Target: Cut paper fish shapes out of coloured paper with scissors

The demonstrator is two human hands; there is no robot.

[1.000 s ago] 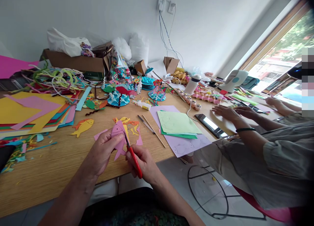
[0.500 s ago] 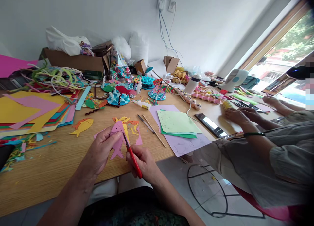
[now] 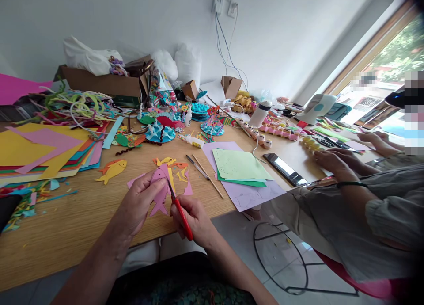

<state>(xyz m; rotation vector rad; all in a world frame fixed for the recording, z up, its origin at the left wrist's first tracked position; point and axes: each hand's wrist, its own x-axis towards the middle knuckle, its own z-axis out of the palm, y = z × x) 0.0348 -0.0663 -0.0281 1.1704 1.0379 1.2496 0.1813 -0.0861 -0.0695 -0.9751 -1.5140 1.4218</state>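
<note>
Between the thumb and fingers of my left hand point(image 3: 142, 201) is a pink paper fish point(image 3: 160, 199), its tail pointing down toward me. My right hand point(image 3: 192, 219) grips red-handled scissors point(image 3: 181, 216), whose blades touch the right edge of the fish near its head. Pink and orange paper scraps point(image 3: 181, 174) lie on the table just behind the fish. Left of my hands rest a yellow paper fish point(image 3: 114, 171) and an orange one partly under it. A pen point(image 3: 198, 167) and a thin wooden stick point(image 3: 208, 177) lie to the right.
Stacked coloured paper point(image 3: 49, 150) and small clippings point(image 3: 29, 203) occupy the left. Green sheets point(image 3: 243, 163) lie on purple paper beside a phone point(image 3: 285, 169). Glue bottles and blue fish crafts point(image 3: 160, 132) stand behind. On the right, another person's hands point(image 3: 331, 161) are at the table.
The scissors and fish stay nearly in place, with only a very slight shift. The other person's hands at right have moved a little to the right.
</note>
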